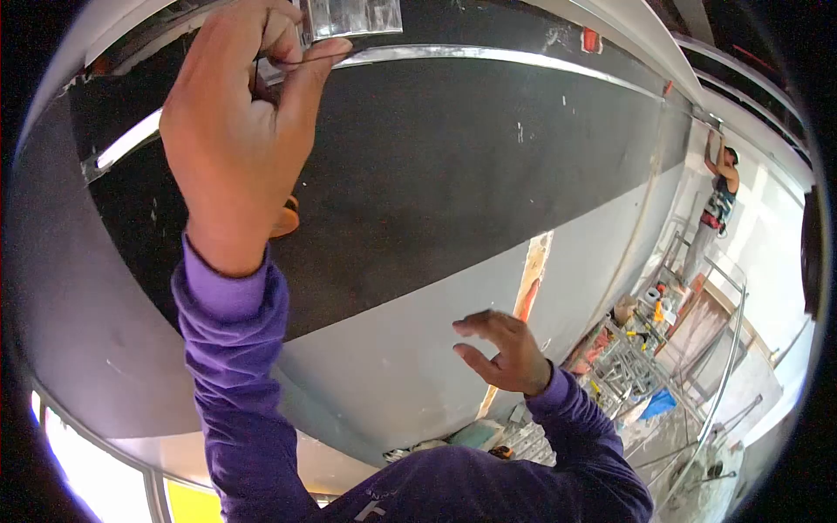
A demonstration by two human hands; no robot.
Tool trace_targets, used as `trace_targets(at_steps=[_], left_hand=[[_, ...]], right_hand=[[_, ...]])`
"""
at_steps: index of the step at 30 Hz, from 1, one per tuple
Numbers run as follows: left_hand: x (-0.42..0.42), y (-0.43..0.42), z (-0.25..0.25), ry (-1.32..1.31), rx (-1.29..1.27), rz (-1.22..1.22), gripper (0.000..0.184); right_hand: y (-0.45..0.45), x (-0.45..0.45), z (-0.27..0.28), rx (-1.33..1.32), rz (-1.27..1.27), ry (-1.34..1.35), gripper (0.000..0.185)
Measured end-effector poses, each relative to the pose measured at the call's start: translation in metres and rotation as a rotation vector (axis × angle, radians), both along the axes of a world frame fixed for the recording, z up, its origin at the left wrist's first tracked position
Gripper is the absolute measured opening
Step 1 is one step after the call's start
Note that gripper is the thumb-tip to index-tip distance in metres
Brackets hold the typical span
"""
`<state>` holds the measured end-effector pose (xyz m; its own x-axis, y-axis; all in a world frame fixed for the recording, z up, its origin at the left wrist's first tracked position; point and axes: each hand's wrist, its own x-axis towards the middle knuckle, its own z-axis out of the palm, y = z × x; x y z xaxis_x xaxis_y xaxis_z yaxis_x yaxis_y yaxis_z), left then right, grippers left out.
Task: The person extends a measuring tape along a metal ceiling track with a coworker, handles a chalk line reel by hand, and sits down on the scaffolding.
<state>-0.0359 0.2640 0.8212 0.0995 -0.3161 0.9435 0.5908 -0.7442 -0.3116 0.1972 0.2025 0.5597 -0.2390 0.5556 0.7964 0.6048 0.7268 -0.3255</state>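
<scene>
My left hand (240, 131) is raised high at the upper left, its thumb and fingers pinched together. What looks like a thin dark wire (305, 61) runs between them. Just beyond the fingertips is a shiny, silvery, box-like piece (357, 16), cut off by the top of the view. A bright metal strip (488, 54) runs along the dark wall behind the hand. Part of an orange object (286, 218) shows behind my left wrist. Lower down, my right hand (506, 353) hangs in front of the grey wall, fingers apart and holding nothing.
A dark upper wall band (436, 157) meets a lighter grey lower wall (392, 349). At the far right another person (724, 187) works with raised arms near the ceiling. Below them stand metal scaffold rails (732, 340) and a platform cluttered with tools (628, 370).
</scene>
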Motion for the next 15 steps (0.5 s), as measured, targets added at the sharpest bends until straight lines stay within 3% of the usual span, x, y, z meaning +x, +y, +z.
trace_targets(at_steps=[6, 8, 10, 12, 15], left_hand=[[-0.024, 0.004, 0.026, 0.216, -0.114, 0.231, 0.035], [-0.031, 0.023, 0.033, 0.241, -0.093, 0.208, 0.036], [-0.029, 0.007, 0.042, 0.388, -0.116, 0.007, 0.037], [-0.028, -0.007, 0.034, 0.347, -0.104, 0.117, 0.04], [-0.027, -0.025, 0.032, 0.327, -0.197, 0.049, 0.04]], right_hand=[[-0.04, 0.0, -0.092, -0.511, -0.172, -0.065, 0.043], [-0.053, -0.008, -0.108, -0.532, -0.186, -0.004, 0.045], [-0.07, -0.014, -0.114, -0.508, -0.211, 0.051, 0.046], [-0.082, -0.022, -0.11, -0.465, -0.204, 0.065, 0.046], [-0.107, -0.034, -0.11, -0.5, -0.263, 0.068, 0.046]])
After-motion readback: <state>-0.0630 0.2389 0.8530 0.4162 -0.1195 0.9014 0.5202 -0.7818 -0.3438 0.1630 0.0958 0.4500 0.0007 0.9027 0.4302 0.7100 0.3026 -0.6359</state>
